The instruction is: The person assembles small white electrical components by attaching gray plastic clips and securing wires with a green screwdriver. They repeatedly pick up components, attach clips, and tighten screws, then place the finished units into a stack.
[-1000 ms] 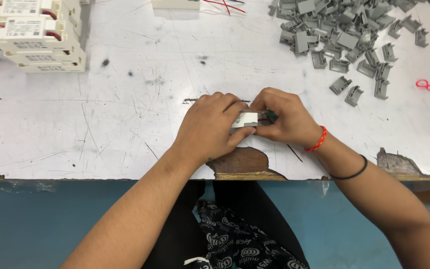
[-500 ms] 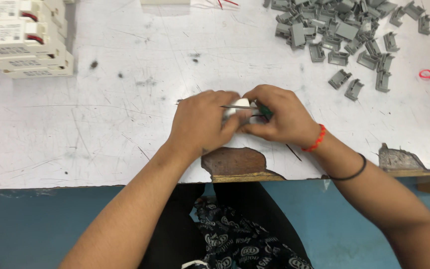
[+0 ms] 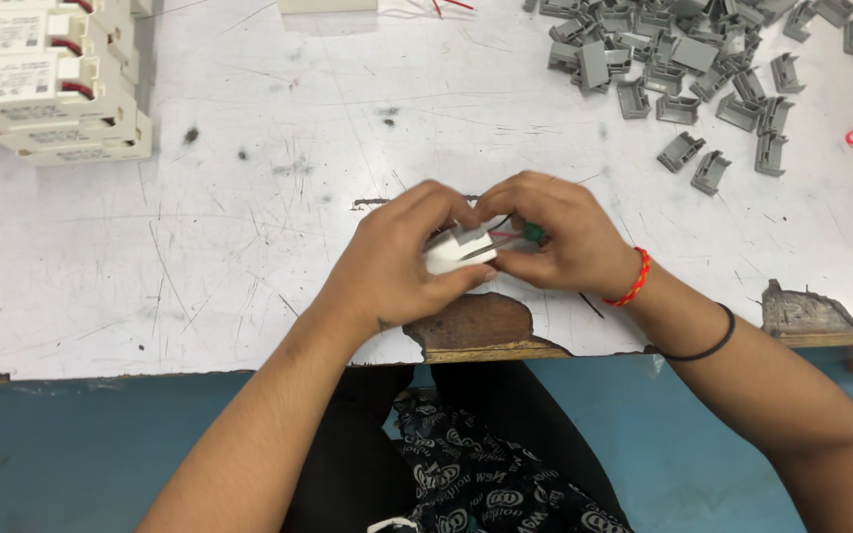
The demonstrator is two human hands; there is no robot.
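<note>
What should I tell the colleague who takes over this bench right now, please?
Left hand: wrapped around a small white unit, held just above the table.
Right hand: pinching at the unit's right end, where a green part and thin wires show.
Grey clips: loose pile at far right, none in hand.
White units: stacked at far left with red wires.
Done: cannot tell how far the held unit is.
Left: the clip pile remains.

Small assembly workshop: scuffed white workbench [image 3: 249, 257], heap of grey plastic clips [image 3: 683, 59], stacked white electrical units [image 3: 46, 84].
</note>
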